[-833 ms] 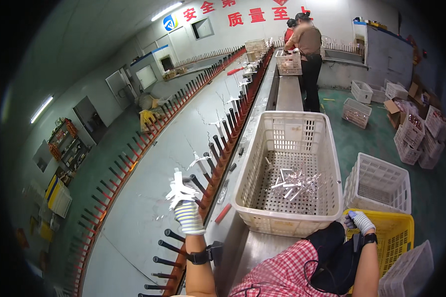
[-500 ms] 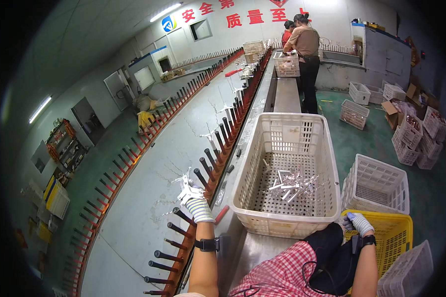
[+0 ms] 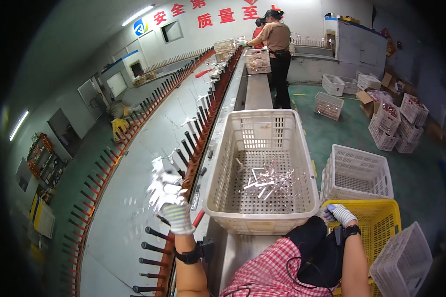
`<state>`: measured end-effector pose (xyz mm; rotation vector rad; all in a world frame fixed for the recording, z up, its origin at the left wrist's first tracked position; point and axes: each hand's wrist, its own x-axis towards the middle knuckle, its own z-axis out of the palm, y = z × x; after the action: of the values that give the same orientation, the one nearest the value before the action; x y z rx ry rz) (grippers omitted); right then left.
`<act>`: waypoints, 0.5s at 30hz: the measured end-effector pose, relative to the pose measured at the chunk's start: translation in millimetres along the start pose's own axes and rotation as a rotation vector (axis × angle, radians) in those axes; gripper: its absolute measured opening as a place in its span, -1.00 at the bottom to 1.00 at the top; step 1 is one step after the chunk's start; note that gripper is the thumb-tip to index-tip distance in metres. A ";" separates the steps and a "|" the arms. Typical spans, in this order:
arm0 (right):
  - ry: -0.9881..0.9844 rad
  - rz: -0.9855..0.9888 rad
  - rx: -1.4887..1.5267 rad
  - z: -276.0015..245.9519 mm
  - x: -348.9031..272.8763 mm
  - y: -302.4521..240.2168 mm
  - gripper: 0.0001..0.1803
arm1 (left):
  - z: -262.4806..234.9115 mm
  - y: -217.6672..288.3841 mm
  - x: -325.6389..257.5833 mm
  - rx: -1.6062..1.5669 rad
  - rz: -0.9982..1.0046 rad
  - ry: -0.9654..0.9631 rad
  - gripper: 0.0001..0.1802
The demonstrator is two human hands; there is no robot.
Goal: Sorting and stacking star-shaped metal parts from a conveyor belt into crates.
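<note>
My left hand (image 3: pixel 177 218), in a striped glove, reaches over the pale conveyor belt (image 3: pixel 129 198). It is closed on a bunch of white branched pieces (image 3: pixel 164 185), smeared by motion, so their exact kind does not show. Black-capped pegs (image 3: pixel 156 232) stand beside that hand along the belt's near rail. My right hand (image 3: pixel 341 214), gloved likewise, is curled at the corner of a yellow basket (image 3: pixel 394 218); whatever its fingers hold, if anything, is hidden. Between my arms stands a large white crate (image 3: pixel 262 222) with loose white sticks and thin shiny bits (image 3: pixel 265 183) on its bottom.
More white branched pieces (image 3: pixel 189 123) hang on pegs farther along the rail. Right of the large crate stand a white crate (image 3: pixel 359 173) and a tilted one (image 3: pixel 404 262). Two people (image 3: pixel 275 39) work at the line's far end. Stacked crates (image 3: pixel 389 119) and cardboard boxes are at the far right.
My left hand has drawn nearer and left along the rail, and the white bunch in it now looks larger and blurred. The whole view has shifted; my right hand stays by the yellow basket.
</note>
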<state>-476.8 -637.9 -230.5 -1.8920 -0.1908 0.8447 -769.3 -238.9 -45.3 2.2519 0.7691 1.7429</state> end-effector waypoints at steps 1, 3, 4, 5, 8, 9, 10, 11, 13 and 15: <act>-0.008 -0.003 -0.001 6.6 0.6 -3.0 -0.63 | 9.0 -11.7 -2.4 0.094 0.143 -0.139 -0.68; -0.031 -0.004 0.009 18.7 1.9 -8.4 -0.63 | 39.5 -22.6 9.2 0.085 0.009 -0.552 -0.49; 0.007 -0.002 0.015 9.2 -0.7 -4.1 -0.63 | 63.3 -3.4 7.1 -0.026 0.012 -0.520 -0.38; 0.036 0.006 0.015 -0.5 -1.0 1.9 -0.63 | 83.1 16.0 1.0 -0.133 0.012 -0.487 -0.26; -0.002 0.006 0.037 -3.5 2.2 8.4 -0.62 | 78.7 34.8 -14.7 -0.200 0.009 -0.527 -0.17; 0.020 -0.005 0.034 -1.5 -0.9 5.7 -0.62 | 71.8 35.7 -21.4 -0.224 -0.010 -0.535 -0.17; 0.037 -0.022 0.028 3.1 -3.6 1.3 -0.62 | 61.6 32.7 -28.7 -0.228 0.004 -0.540 -0.21; 0.021 -0.024 0.029 3.7 -6.4 1.6 -0.62 | 50.3 34.1 -37.2 -0.305 -0.098 -0.560 -0.25; 0.014 -0.027 0.046 -1.5 -4.6 5.3 -0.62 | 33.0 22.4 -52.2 -0.173 -0.123 -0.572 -0.27; 0.055 -0.027 0.073 -8.5 -2.7 11.5 -0.61 | 29.2 6.7 -67.4 -0.230 -0.180 -0.421 -0.22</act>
<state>-476.1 -651.0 -237.0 -1.8384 -0.1488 0.7704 -751.5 -274.1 -107.6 2.2023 0.6204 1.1546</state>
